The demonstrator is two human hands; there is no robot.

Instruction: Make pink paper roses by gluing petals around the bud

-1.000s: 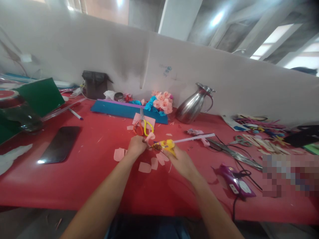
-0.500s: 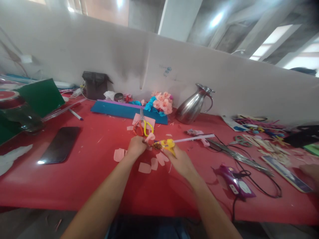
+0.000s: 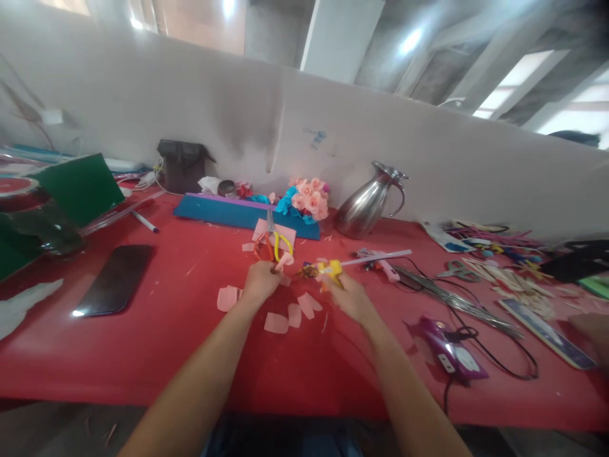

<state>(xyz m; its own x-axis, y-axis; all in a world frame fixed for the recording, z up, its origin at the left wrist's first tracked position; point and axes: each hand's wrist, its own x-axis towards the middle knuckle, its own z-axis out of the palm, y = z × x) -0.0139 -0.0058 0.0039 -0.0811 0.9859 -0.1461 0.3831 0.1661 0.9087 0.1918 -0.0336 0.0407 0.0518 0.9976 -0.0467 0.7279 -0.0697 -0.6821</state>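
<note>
My left hand is closed, pinching a small pink paper flower whose petal stands up from the fingertips. To its right, my right hand grips a yellow hot glue gun, nozzle pointing left toward the flower with a gap between them. A long clear glue stick sticks out of the gun's back. Cut pink paper petals lie scattered on the table below my hands. Just beyond my left hand, scissors with orange and yellow handles rest on a pink paper sheet.
On the red table lie a phone and a marker at left. Behind stand pink paper roses and a steel jug. A purple power strip, wires and another person's hand are at right.
My right hand has drawn the glue gun a little to the right, away from the flower. My left hand stays nearly in place, still pinching the flower.
</note>
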